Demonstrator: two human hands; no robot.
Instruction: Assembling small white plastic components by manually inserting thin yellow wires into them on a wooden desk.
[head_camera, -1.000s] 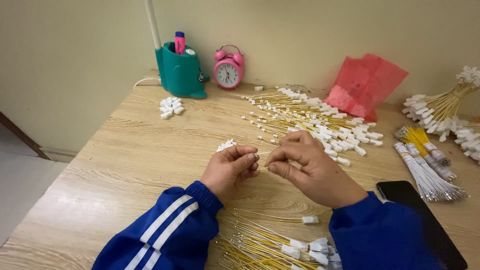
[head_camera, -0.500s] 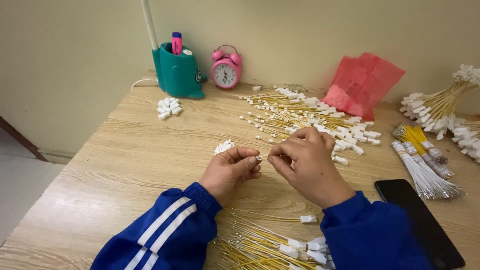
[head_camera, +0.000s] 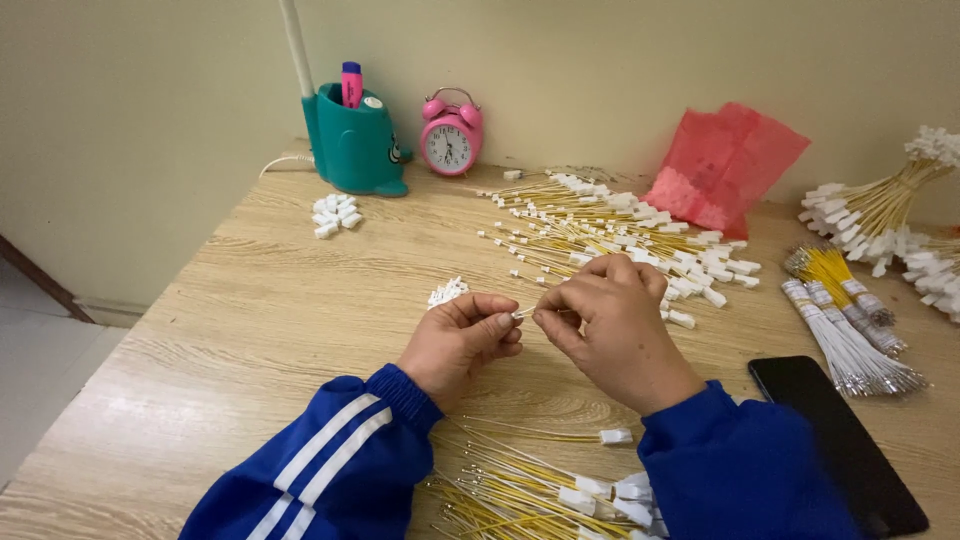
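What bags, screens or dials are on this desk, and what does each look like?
Red bag: crumpled, translucent plastic, at the back against the wall, right of centre.
Phone: flat black rectangle, screen dark, front right beside the right sleeve.
Alarm clock: round, pink, twin bells, white dial, back centre by the teal pen holder.
No labels or signs show.

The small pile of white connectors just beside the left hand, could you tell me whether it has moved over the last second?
No. The small white pile keeps its place on the table relative to the teal holder; the left hand rests just beside it.
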